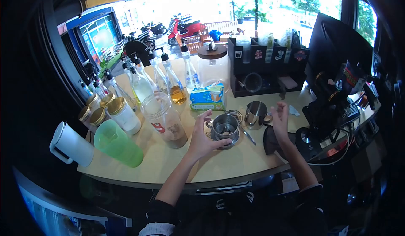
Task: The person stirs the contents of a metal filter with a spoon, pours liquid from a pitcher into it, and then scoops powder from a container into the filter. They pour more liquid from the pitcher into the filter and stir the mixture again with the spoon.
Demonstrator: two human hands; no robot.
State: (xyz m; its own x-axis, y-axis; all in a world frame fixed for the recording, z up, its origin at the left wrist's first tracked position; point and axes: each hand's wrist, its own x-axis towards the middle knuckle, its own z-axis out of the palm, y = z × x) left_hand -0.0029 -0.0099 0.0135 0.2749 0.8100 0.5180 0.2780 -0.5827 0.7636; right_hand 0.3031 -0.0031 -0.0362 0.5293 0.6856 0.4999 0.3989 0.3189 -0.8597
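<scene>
My left hand (204, 138) is at the left side of a steel cup (225, 125), thumb and fingers spread apart around its near left side. The cup stands on a round metal base on the wooden counter. My right hand (280, 117) is raised to the right of a steel pitcher (255, 113), its fingers curled; whether they hold anything is too small to tell. A spoon (248, 135) lies between cup and pitcher. Beside my right forearm rests a dark cloth-like item (273, 140).
Left of my left hand stand a clear jar of brown powder (168, 126), a green pitcher (118, 143), a white jug (71, 144) and several gold-lidded jars. Behind are pump bottles (173, 84), a blue packet (207, 97) and a black cup organizer (270, 67). Dark machines (329, 109) stand right.
</scene>
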